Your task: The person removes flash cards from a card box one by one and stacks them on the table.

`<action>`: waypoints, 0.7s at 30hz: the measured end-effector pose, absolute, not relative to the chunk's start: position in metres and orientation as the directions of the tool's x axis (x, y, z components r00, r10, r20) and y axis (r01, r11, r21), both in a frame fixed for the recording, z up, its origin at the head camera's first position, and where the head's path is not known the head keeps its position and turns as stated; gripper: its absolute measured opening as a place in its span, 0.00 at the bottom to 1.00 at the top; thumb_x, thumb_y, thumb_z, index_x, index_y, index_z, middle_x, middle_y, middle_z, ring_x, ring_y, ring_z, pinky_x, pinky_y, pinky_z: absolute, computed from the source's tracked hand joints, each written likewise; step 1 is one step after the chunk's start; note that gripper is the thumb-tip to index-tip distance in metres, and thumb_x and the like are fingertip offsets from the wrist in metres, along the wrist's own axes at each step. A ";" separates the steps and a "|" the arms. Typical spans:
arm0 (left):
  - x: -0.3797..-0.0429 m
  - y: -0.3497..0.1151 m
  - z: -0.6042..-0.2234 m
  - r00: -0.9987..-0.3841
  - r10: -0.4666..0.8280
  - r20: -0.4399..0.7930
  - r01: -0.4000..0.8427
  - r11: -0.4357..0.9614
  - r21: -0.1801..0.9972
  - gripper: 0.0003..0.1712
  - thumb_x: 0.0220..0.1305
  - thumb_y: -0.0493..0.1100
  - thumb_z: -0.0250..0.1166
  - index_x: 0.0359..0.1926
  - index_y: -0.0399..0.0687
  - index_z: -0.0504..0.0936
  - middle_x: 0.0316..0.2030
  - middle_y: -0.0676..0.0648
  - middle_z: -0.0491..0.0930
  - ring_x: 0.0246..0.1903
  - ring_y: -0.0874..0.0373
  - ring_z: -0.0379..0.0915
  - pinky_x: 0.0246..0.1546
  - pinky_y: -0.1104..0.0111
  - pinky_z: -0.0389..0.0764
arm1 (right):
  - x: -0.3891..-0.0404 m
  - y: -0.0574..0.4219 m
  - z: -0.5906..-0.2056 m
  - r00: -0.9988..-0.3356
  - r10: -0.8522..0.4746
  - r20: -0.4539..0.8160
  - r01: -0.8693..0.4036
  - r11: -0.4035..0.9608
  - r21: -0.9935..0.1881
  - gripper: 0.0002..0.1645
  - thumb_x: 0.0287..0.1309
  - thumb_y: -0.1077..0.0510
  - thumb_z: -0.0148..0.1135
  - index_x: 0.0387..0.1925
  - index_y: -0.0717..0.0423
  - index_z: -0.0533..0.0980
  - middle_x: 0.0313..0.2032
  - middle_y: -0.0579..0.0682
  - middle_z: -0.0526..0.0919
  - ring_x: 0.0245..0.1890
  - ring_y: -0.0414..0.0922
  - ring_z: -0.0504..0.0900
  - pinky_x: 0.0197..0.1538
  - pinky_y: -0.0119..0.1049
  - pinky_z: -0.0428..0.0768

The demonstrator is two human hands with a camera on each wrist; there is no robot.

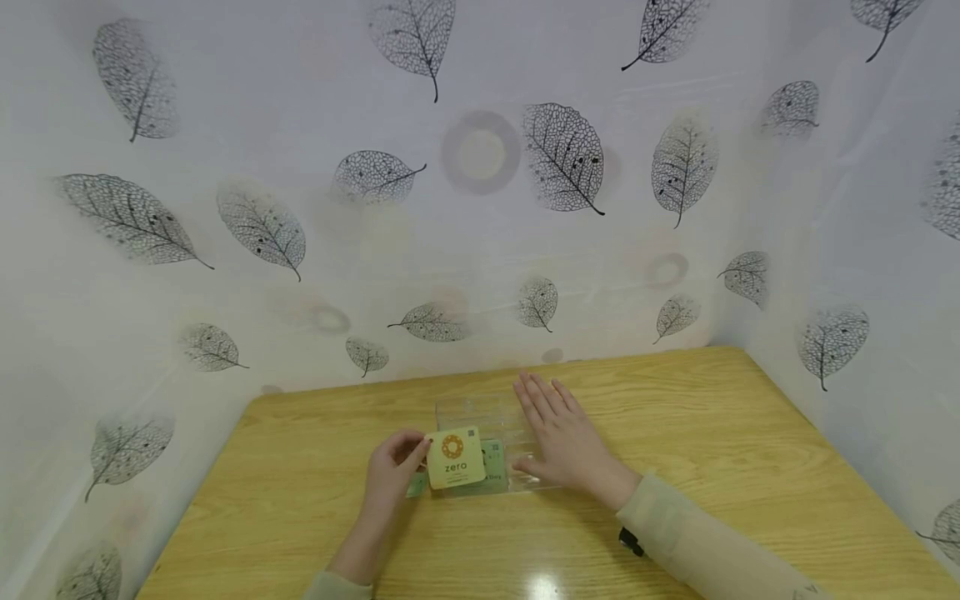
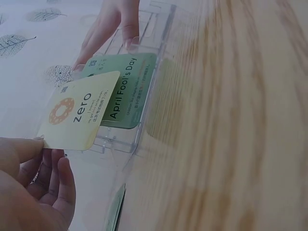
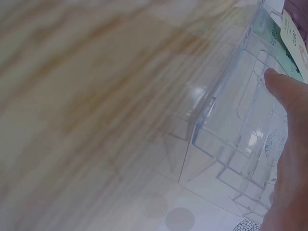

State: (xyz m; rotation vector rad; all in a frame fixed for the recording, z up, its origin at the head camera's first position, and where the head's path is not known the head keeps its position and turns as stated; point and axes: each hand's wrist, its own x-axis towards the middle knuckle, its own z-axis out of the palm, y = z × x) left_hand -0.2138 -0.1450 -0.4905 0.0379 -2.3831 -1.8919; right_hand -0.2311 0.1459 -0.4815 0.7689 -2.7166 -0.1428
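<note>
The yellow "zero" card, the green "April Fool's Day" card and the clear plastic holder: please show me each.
Yellow "zero" card (image 2: 81, 111), left wrist view: middle of printed face.
Green "April Fool's Day" card (image 2: 129, 90), left wrist view: its uncovered printed part.
Clear plastic holder (image 3: 228, 118), right wrist view: its transparent panel.

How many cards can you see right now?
3: the yellow zero card, pinched in the left hand; the green April Fool's Day card, on the clear holder; another green card, left of the holder. More may be hidden beneath.
</note>
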 end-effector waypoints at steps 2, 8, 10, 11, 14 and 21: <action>-0.213 -0.146 -0.490 -0.995 -0.078 0.063 0.044 0.224 0.974 0.09 0.74 0.32 0.65 0.48 0.27 0.83 0.41 0.39 0.87 0.33 0.67 0.80 0.36 0.76 0.85 | -0.231 0.146 -0.481 -0.808 -0.525 0.267 -0.496 0.851 0.173 0.72 0.60 0.17 0.56 0.84 0.63 0.48 0.85 0.61 0.49 0.84 0.59 0.53 0.85 0.56 0.52; -0.213 -0.149 -0.488 -0.995 -0.080 0.054 0.035 0.217 0.976 0.11 0.74 0.33 0.65 0.51 0.26 0.83 0.43 0.37 0.87 0.32 0.67 0.79 0.35 0.76 0.84 | -0.232 0.146 -0.481 -0.813 -0.522 0.260 -0.498 0.853 0.155 0.72 0.61 0.17 0.57 0.84 0.63 0.47 0.85 0.61 0.49 0.85 0.59 0.52 0.85 0.56 0.51; -0.213 -0.150 -0.488 -0.995 -0.082 0.053 0.034 0.217 0.976 0.11 0.74 0.33 0.65 0.51 0.27 0.83 0.43 0.37 0.87 0.33 0.67 0.79 0.35 0.76 0.84 | -0.231 0.146 -0.481 -0.812 -0.521 0.262 -0.499 0.853 0.152 0.72 0.61 0.17 0.57 0.84 0.63 0.48 0.85 0.61 0.49 0.84 0.59 0.52 0.85 0.56 0.51; -0.213 -0.150 -0.488 -0.995 -0.084 0.053 0.034 0.220 0.975 0.11 0.74 0.33 0.65 0.51 0.27 0.83 0.43 0.37 0.87 0.33 0.67 0.79 0.35 0.76 0.84 | -0.231 0.146 -0.481 -0.810 -0.522 0.266 -0.501 0.853 0.148 0.72 0.61 0.18 0.58 0.84 0.63 0.48 0.84 0.62 0.50 0.84 0.60 0.53 0.85 0.57 0.52; -0.212 -0.151 -0.488 -0.994 -0.092 0.052 0.030 0.231 0.973 0.10 0.74 0.33 0.65 0.50 0.28 0.83 0.43 0.37 0.87 0.33 0.67 0.79 0.36 0.76 0.85 | -0.231 0.146 -0.481 -0.807 -0.523 0.275 -0.504 0.852 0.142 0.71 0.60 0.19 0.59 0.84 0.64 0.49 0.84 0.62 0.50 0.84 0.60 0.54 0.85 0.57 0.53; -0.213 -0.153 -0.490 -0.993 -0.113 0.041 0.012 0.247 0.969 0.09 0.74 0.32 0.65 0.50 0.29 0.84 0.41 0.40 0.87 0.33 0.66 0.79 0.36 0.76 0.84 | -0.231 0.146 -0.481 -0.800 -0.528 0.286 -0.505 0.849 0.156 0.71 0.60 0.19 0.60 0.83 0.65 0.50 0.84 0.63 0.51 0.84 0.60 0.55 0.84 0.57 0.55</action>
